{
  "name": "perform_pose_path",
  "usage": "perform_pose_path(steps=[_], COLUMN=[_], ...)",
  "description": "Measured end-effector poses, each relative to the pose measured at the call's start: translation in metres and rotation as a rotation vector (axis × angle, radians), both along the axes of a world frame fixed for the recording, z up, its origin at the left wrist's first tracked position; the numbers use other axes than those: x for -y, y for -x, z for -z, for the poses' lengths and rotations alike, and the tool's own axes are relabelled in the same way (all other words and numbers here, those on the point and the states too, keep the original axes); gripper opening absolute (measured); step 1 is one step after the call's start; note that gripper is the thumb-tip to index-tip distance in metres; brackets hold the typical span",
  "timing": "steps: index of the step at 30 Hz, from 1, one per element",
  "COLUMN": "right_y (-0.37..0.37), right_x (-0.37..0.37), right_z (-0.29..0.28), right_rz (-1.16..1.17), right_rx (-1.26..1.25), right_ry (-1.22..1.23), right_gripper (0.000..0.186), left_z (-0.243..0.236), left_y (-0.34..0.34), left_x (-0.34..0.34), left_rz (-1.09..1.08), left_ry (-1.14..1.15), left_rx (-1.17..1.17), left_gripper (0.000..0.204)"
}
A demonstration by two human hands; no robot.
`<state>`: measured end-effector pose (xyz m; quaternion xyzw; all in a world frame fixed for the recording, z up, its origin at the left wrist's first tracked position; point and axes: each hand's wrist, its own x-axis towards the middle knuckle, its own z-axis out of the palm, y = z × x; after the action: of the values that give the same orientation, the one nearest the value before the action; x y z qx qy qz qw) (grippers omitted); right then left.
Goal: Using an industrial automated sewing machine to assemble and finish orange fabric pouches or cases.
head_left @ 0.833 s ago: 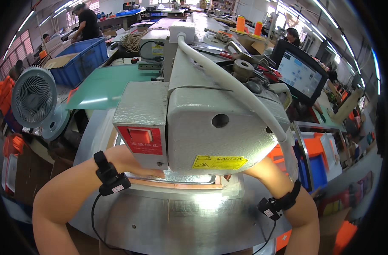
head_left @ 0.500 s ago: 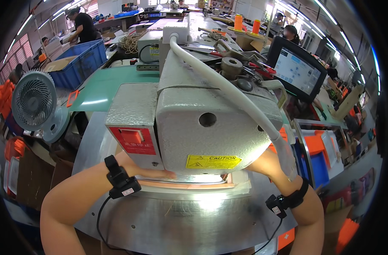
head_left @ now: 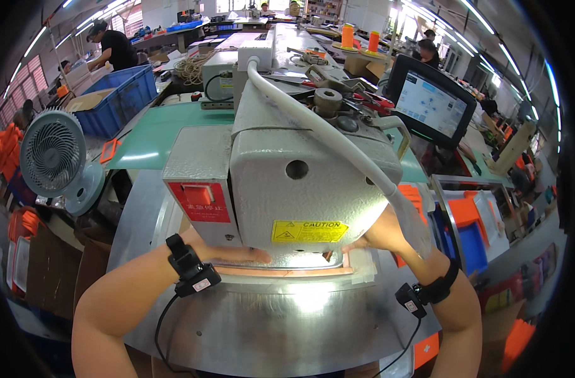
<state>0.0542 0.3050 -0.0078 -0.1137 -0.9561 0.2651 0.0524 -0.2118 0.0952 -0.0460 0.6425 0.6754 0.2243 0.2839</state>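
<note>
A grey industrial sewing machine head [head_left: 300, 195] stands in front of me, over a bright metal bed plate [head_left: 262, 321]. Below it lies a flat frame with a pinkish-tan front strip [head_left: 287, 273] and a shiny inner part. My left hand [head_left: 234, 253] reaches under the head from the left, a digit stretched out along the frame's inner edge; its other fingers are hidden. From the right my right hand [head_left: 363, 242] comes in at the frame's right end, mostly covered by the head and a thick white cable conduit [head_left: 328, 129]. Whether it grips the frame cannot be seen.
A red switch box [head_left: 199, 198] juts out on the head's left. Tools and a metal bobbin-like cylinder [head_left: 327, 101] lie on top. A screen [head_left: 431, 101] and trays [head_left: 470, 239] stand right; a fan [head_left: 54, 154] and blue crate [head_left: 114, 94] left. Other people work farther back.
My left forearm and hand have shifted slightly to the right. A bit of my right hand now shows at the frame's right end, where it was hidden before. The view has also tilted slightly.
</note>
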Motion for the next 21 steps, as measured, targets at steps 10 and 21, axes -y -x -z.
perform_pose_path(steps=[10,21], right_y=[0.003,-0.057], right_x=[0.000,0.109], right_z=[-0.008,0.022], right_rz=[-0.079,0.231], right_rx=[0.265,-0.053], right_ry=[-0.298,-0.485], right_gripper=[0.071,0.062], left_z=[-0.037,-0.020], left_y=[-0.020,-0.045], left_x=[-0.006,0.071], left_rz=[0.116,0.134], left_ry=[0.325,-0.084], left_rx=[-0.131,-0.591], left_gripper=[0.083,0.096])
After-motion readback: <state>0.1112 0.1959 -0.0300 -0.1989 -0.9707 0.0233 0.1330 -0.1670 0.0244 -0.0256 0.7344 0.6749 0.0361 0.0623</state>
